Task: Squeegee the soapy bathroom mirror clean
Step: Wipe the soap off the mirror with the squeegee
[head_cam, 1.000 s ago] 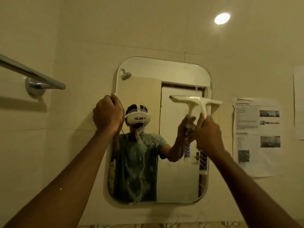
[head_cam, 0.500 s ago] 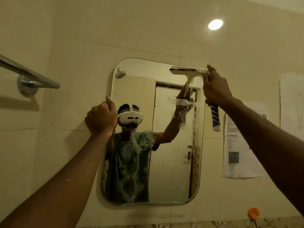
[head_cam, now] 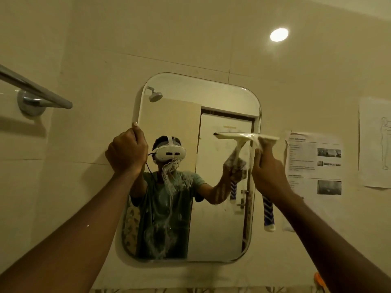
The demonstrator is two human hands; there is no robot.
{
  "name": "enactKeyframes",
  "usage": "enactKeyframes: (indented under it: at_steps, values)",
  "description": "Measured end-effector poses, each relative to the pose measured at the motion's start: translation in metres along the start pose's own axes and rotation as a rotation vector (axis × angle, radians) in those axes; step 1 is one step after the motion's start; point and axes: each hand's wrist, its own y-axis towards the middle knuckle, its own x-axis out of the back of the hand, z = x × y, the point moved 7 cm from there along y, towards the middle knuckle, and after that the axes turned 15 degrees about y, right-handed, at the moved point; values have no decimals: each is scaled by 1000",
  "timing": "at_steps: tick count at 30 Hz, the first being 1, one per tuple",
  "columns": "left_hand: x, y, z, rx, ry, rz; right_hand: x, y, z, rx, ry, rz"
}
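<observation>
A rounded rectangular mirror hangs on the beige tiled wall, with white soap foam streaked down its middle. My right hand grips a white squeegee with a blue striped handle end. Its blade lies level against the mirror's right side, about a third of the way down. My left hand is closed around the mirror's left edge at about the same height. The right strip of glass above the blade looks free of foam.
A chrome towel bar juts out at upper left. Printed sheets are stuck to the wall right of the mirror. An orange object shows at the bottom right. A round light spot glows on the wall above.
The squeegee went up from mid-height to the mirror's top right corner and has now come back down the right side. My left hand stayed on the left edge.
</observation>
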Motion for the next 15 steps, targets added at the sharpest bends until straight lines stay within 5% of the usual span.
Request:
enactKeyframes:
  at_steps: [7, 15]
  values:
    - [-2, -2, 1, 30, -4, -7, 33, 60, 43, 30, 159, -189]
    - [-5, -3, 3, 27, -6, -19, 10, 94, 38, -134, 450, 17]
